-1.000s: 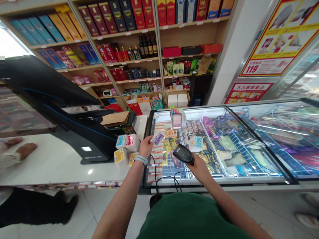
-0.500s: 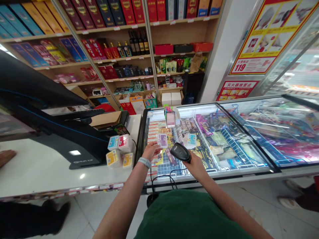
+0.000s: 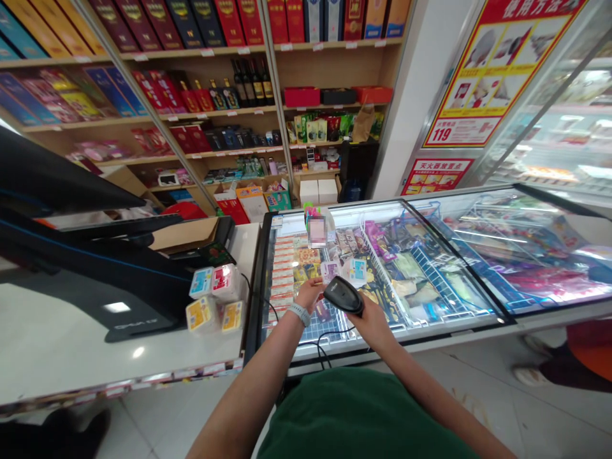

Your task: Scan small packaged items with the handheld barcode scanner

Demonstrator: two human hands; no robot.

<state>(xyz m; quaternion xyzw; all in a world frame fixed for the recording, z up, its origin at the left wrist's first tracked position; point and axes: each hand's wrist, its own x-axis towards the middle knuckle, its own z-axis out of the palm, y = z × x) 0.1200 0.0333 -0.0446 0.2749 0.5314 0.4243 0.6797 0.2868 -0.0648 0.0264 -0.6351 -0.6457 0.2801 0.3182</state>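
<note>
My right hand (image 3: 371,319) is wrapped round a black handheld scanner (image 3: 343,295), held over the glass-topped freezer (image 3: 399,206). Just left of the scanner is my left hand (image 3: 310,293), its fingertips at the near edge of a purple-labelled clear tub (image 3: 329,271); whether they grip it cannot be made out. Right beside that tub lies a blue-labelled tub (image 3: 355,271). On the white counter, several more tubs stand together, among them a red-labelled one (image 3: 224,279) and a yellow-labelled one (image 3: 201,314).
A large black monitor stand (image 3: 134,306) fills the left side of the white counter (image 3: 57,344), with an open cardboard box (image 3: 184,234) behind. The scanner's black cable (image 3: 321,344) hangs at the freezer's near edge. Shelves rise beyond. A person's legs (image 3: 564,349) show at right.
My left hand and the purple-labelled tub have moved right, close to the blue-labelled tub and the scanner. The whole view has shifted slightly. My right hand still holds the scanner.
</note>
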